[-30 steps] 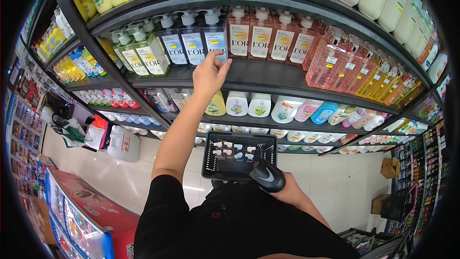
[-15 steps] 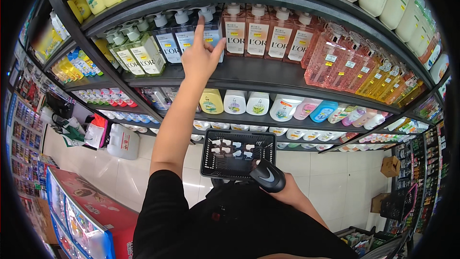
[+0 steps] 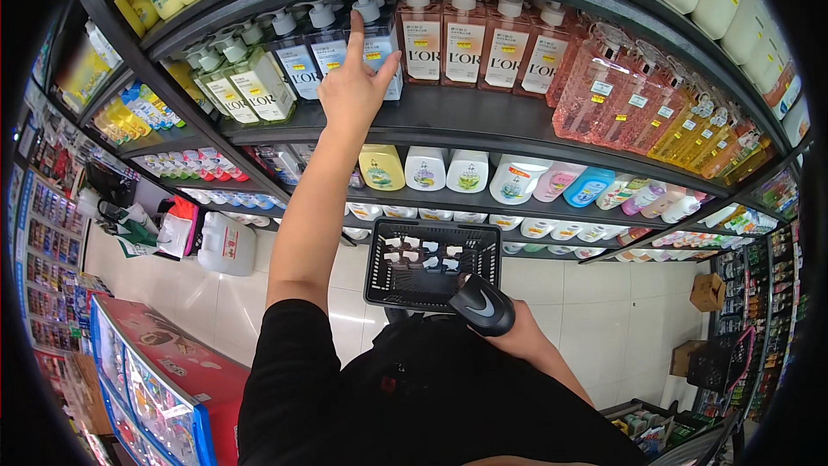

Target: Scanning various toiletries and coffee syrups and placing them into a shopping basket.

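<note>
My left hand (image 3: 354,93) reaches up to the shelf, index finger pointing up and thumb held out, the other fingers curled in. Its index fingertip is at the white pump of a pale blue pump bottle (image 3: 381,45); whether it touches cannot be told. More blue bottles (image 3: 297,65) stand to its left and a row of pink pump bottles (image 3: 423,39) to its right. Low in front of my body, my right hand (image 3: 522,332) grips a black handheld barcode scanner (image 3: 483,305). The scanner's front lies over the near right rim of a black basket (image 3: 405,289) holding several small white-topped items (image 3: 411,256).
Green pump bottles (image 3: 259,91) stand farther left on the shelf, textured red bottles (image 3: 595,91) farther right. Lower shelves carry rounded bottles (image 3: 424,169). A white jug (image 3: 227,242) sits on the floor at left, near a red chest cabinet (image 3: 194,349). Cardboard boxes (image 3: 707,292) are at right.
The view has shifted slightly, with the upper shelf sitting higher in the picture. My left hand stays by the blue bottle's pump, and my right hand still holds the scanner at the basket.
</note>
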`<state>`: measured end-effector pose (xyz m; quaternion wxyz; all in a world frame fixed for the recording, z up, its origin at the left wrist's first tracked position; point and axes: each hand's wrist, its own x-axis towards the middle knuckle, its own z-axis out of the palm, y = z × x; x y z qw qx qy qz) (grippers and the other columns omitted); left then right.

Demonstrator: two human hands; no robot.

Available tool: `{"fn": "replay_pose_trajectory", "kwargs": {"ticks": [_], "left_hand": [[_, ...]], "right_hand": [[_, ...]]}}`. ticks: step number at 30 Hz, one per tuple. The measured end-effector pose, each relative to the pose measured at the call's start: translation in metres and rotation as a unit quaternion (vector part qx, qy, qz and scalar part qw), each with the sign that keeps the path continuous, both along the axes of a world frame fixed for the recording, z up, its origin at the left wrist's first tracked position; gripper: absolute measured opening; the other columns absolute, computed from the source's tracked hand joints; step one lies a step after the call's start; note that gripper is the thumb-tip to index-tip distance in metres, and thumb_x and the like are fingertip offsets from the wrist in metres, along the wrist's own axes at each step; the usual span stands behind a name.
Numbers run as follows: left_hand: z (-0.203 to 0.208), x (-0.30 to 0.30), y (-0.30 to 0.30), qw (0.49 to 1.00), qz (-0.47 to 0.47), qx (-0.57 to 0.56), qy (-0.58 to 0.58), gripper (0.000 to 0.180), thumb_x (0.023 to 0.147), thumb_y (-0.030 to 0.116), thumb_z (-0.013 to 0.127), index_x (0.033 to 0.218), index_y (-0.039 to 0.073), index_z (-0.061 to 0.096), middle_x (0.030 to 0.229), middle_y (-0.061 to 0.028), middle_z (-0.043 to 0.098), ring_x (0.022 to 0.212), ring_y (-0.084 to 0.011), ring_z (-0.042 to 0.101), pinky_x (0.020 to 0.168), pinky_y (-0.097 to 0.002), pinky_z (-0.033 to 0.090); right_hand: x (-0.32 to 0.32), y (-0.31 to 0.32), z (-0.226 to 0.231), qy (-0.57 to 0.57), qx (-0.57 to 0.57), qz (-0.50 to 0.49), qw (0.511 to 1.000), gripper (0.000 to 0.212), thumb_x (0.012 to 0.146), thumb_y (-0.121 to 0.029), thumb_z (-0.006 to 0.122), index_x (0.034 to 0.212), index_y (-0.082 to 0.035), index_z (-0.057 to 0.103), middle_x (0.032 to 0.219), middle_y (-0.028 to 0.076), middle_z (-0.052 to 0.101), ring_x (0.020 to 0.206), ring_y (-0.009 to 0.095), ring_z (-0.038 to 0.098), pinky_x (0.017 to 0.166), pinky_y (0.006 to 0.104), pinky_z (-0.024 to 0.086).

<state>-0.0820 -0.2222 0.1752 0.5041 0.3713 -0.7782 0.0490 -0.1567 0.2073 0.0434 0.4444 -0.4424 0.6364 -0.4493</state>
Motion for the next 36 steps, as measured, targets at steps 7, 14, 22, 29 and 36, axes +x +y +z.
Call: {"fn": "replay_pose_trajectory", "kwargs": {"ticks": [7, 14, 22, 29, 36], "left_hand": [[0.001, 0.003, 0.006, 0.999, -0.021, 0.032, 0.012, 0.093, 0.087, 0.055, 0.077, 0.163, 0.020, 0.037, 0.055, 0.0000, 0.065, 0.049, -0.0247, 0.067, 0.049, -0.0377, 0.054], [0.006, 0.005, 0.011, 0.998, -0.017, 0.065, -0.016, 0.099, 0.086, 0.047, 0.083, 0.165, 0.016, 0.031, 0.062, -0.0012, 0.068, 0.053, -0.0206, 0.067, 0.054, -0.0335, 0.053], [-0.084, 0.045, 0.065, 0.956, -0.190, 0.106, 0.198, 0.037, 0.097, 0.003, 0.069, 0.133, 0.001, 0.060, 0.070, -0.0041, 0.062, 0.058, -0.0065, 0.053, 0.056, -0.0260, 0.045], [-0.355, 0.099, 0.169, 0.794, -0.141, 0.586, 0.075, 0.019, 0.093, 0.018, 0.072, 0.107, 0.005, 0.076, 0.083, -0.0094, 0.076, 0.075, -0.0181, 0.073, 0.070, -0.0341, 0.057], [-0.459, 0.132, 0.219, 0.725, -0.034, 0.667, -0.171, 0.039, 0.084, 0.027, 0.073, 0.116, 0.006, 0.078, 0.109, -0.0174, 0.078, 0.106, -0.0318, 0.075, 0.097, -0.0399, 0.057]], "right_hand": [[0.000, 0.007, -0.002, -0.003, -0.014, -0.006, 1.000, 0.062, 0.075, -0.007, 0.083, 0.133, 0.002, 0.063, 0.118, 0.016, 0.075, 0.111, 0.026, 0.072, 0.098, 0.0351, 0.053], [0.002, 0.012, 0.006, 0.013, -0.019, -0.002, 1.000, 0.060, 0.076, -0.007, 0.083, 0.133, 0.001, 0.063, 0.117, 0.016, 0.075, 0.110, 0.025, 0.073, 0.097, 0.0344, 0.054], [-0.005, 0.033, 0.010, -0.005, -0.004, -0.028, 1.000, 0.052, 0.081, -0.008, 0.082, 0.129, 0.002, 0.066, 0.113, 0.014, 0.076, 0.107, 0.020, 0.072, 0.095, 0.0332, 0.054], [-0.015, 0.041, 0.005, -0.025, 0.035, -0.060, 0.997, 0.046, 0.082, -0.012, 0.088, 0.120, 0.004, 0.069, 0.110, 0.011, 0.077, 0.101, 0.014, 0.069, 0.093, 0.0316, 0.054], [-0.034, 0.045, -0.006, -0.027, 0.114, -0.047, 0.992, 0.041, 0.082, -0.011, 0.087, 0.117, 0.003, 0.070, 0.108, 0.010, 0.077, 0.100, 0.015, 0.071, 0.092, 0.0314, 0.054]]}}
